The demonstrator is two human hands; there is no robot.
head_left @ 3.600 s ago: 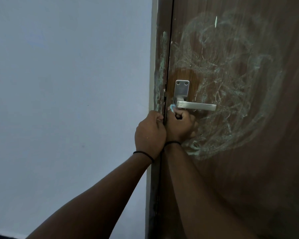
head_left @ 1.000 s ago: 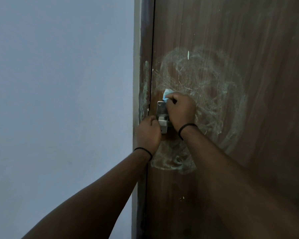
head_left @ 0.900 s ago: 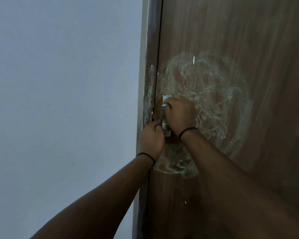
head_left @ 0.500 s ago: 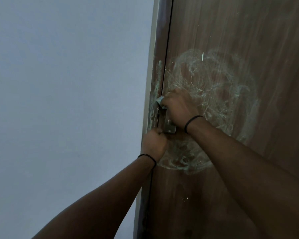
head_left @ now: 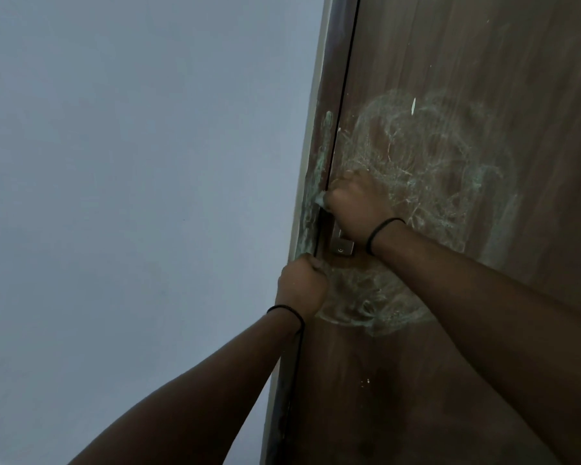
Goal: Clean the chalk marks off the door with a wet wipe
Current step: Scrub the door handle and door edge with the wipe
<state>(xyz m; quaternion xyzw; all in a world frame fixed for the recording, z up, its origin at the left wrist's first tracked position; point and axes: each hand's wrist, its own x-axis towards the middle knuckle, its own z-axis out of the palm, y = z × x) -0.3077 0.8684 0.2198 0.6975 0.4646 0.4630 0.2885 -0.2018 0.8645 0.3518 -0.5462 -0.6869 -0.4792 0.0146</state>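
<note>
A pale blue-grey wall (head_left: 131, 196) fills the left half of the view. To its right stands the brown wooden door (head_left: 483, 78), seen tilted, with the door frame (head_left: 329, 95) running down between the two. A wide swirl of whitish-green chalk marks (head_left: 433, 169) covers the door's middle, and a smeared streak of the same chalk runs down the frame beside it.

The right hand (head_left: 356, 209) is curled around the wet wipe (head_left: 320, 199), of which only a pale corner shows past the knuckles, pressed at the door's edge where it meets the frame. Just below that hand, the lower part of a metal handle plate (head_left: 342, 246) shows. The left hand (head_left: 302, 283) sits lower, its fingers curled around the door's edge. The two hands are near each other but not touching. A dark band (head_left: 383, 226) circles each wrist.
</note>
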